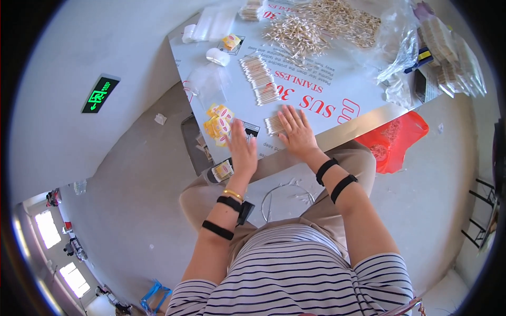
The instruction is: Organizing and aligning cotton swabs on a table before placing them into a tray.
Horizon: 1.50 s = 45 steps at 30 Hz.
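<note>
At the table (337, 124) edge, both hands lay flat, fingers spread, gripping nothing. A small swab bundle (273, 125) sat between them, seemingly touching the right hand (296, 131); the left hand (242, 149) rested beside yellow packets (219, 124). Risk: a sideways nudge could scatter the loose bundle or roll swabs off the near edge onto the lap.
</note>
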{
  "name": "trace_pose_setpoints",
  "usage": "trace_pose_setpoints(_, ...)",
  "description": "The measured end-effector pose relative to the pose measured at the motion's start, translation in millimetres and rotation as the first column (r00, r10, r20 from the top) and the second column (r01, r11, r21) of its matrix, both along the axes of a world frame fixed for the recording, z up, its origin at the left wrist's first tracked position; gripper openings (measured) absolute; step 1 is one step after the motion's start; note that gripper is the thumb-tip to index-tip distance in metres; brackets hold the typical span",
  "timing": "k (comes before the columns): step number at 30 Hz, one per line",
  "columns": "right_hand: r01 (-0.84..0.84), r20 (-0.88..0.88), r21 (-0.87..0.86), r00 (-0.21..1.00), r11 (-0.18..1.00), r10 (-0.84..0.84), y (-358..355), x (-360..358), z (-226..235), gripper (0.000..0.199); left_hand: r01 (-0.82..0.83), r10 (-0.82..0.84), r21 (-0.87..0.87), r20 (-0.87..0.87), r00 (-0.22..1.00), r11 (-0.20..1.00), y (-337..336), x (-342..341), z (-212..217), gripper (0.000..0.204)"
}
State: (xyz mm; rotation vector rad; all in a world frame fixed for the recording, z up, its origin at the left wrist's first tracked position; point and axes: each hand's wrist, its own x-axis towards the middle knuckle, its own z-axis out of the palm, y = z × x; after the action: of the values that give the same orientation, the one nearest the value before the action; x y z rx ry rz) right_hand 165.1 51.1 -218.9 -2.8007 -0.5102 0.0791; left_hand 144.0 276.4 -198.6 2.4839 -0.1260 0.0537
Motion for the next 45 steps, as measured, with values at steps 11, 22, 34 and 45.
trace_pose_setpoints(11,0.029,0.012,-0.112,1.000,0.993,-0.028,6,2,1,0.073,-0.274,0.286,0.135,-0.078,0.955,0.952,102,-112,5,0.069)
trace_pose_setpoints(22,-0.046,0.001,-0.106,0.999,0.993,0.046,46,-27,0,0.078,-0.110,0.111,0.034,-0.015,0.994,0.993,44,-89,22,0.065)
trace_pose_setpoints(34,-0.159,-0.021,-0.034,0.987,0.987,0.159,145,-76,3,0.077,-0.535,0.509,-0.156,-0.178,0.842,0.830,148,-104,-32,0.068)
trace_pose_setpoints(45,-0.129,-0.034,-0.065,0.991,0.989,0.127,145,-78,3,0.074,-0.731,0.709,-0.315,-0.205,0.675,0.605,120,-82,-54,0.057)
